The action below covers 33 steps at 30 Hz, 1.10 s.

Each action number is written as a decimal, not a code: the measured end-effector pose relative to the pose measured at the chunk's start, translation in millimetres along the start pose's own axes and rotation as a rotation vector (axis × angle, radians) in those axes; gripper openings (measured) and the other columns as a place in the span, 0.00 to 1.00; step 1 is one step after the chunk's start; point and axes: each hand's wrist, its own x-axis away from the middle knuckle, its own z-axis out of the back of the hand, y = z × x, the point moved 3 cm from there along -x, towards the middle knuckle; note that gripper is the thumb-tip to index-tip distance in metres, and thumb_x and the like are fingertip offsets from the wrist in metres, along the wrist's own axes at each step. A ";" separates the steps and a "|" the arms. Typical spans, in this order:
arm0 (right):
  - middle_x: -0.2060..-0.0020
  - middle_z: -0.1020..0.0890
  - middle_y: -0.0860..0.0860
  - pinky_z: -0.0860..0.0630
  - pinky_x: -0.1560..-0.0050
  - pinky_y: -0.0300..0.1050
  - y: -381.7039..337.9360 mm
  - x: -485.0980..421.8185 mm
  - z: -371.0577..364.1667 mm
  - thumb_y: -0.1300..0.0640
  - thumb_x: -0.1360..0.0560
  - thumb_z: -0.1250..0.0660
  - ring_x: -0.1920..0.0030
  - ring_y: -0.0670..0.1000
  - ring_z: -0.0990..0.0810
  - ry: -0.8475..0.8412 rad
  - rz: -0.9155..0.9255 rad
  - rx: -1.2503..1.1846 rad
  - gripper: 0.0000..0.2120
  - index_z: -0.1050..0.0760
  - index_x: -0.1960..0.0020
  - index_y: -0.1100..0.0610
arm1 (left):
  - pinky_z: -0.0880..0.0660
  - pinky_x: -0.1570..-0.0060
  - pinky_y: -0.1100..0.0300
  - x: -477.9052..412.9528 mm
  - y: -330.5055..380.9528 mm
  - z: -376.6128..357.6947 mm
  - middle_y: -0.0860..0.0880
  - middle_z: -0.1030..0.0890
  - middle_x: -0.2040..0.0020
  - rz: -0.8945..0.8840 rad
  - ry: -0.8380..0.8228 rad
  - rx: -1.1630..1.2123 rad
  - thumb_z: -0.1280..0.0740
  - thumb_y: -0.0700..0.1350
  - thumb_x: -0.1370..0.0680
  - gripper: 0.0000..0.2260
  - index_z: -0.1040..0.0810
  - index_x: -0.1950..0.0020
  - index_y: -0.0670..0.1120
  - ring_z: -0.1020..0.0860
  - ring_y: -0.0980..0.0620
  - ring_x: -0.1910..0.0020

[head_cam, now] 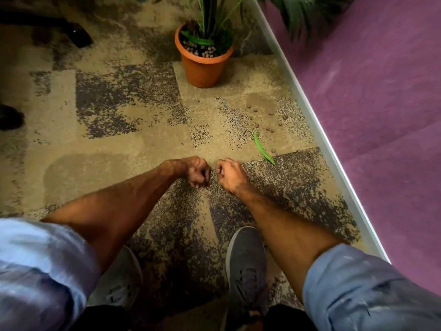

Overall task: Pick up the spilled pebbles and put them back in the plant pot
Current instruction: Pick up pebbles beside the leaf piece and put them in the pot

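An orange plant pot [202, 68] stands on the carpet ahead, with a green plant and brown pebbles in its top. Several small brown pebbles [262, 118] lie scattered on the carpet to the right of the pot, near the white edge. My left hand [196, 173] and my right hand [226, 174] are both curled into fists, side by side, low over the carpet and well short of the spilled pebbles. Whether either fist holds pebbles is hidden.
A fallen green leaf [262, 149] lies just beyond my right hand. A purple partition [370, 103] with a white bottom rail [315, 125] runs along the right. My grey shoes [247, 266] are below. Dark shoes or chair parts [78, 35] sit at the far left.
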 end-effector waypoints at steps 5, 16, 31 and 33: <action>0.50 0.14 0.55 0.15 0.47 0.58 3.5 -8.0 4.9 0.65 0.20 0.31 0.48 0.57 0.13 -0.055 -0.179 -0.310 0.06 0.20 0.45 0.57 | 0.14 0.59 0.58 -3.9 11.5 5.9 0.37 0.14 0.50 0.034 0.106 0.247 0.33 0.35 0.17 0.08 0.16 0.42 0.37 0.14 0.48 0.62; 0.49 0.16 0.49 0.22 0.58 0.38 122.8 -11.2 121.1 0.53 0.19 0.33 0.52 0.50 0.17 0.537 -0.496 -0.358 0.05 0.21 0.44 0.51 | 0.19 0.43 0.52 -45.7 102.7 20.6 0.46 0.14 0.48 -0.239 0.539 -0.055 0.29 0.43 0.20 0.03 0.19 0.48 0.50 0.15 0.45 0.47; 0.45 0.18 0.54 0.18 0.42 0.52 193.1 43.9 68.9 0.61 0.21 0.31 0.45 0.54 0.18 0.508 -0.627 -0.278 0.06 0.20 0.44 0.61 | 0.21 0.54 0.49 -80.4 142.8 -26.6 0.44 0.19 0.46 -0.349 0.648 -0.460 0.31 0.37 0.23 0.11 0.21 0.41 0.47 0.19 0.40 0.51; 0.47 0.18 0.54 0.17 0.46 0.44 198.2 42.7 72.0 0.66 0.21 0.34 0.47 0.54 0.19 0.516 -0.617 -0.328 0.06 0.20 0.45 0.62 | 0.19 0.51 0.45 -80.1 143.7 -25.2 0.43 0.20 0.44 -0.354 0.638 -0.496 0.32 0.37 0.23 0.13 0.21 0.40 0.46 0.19 0.39 0.50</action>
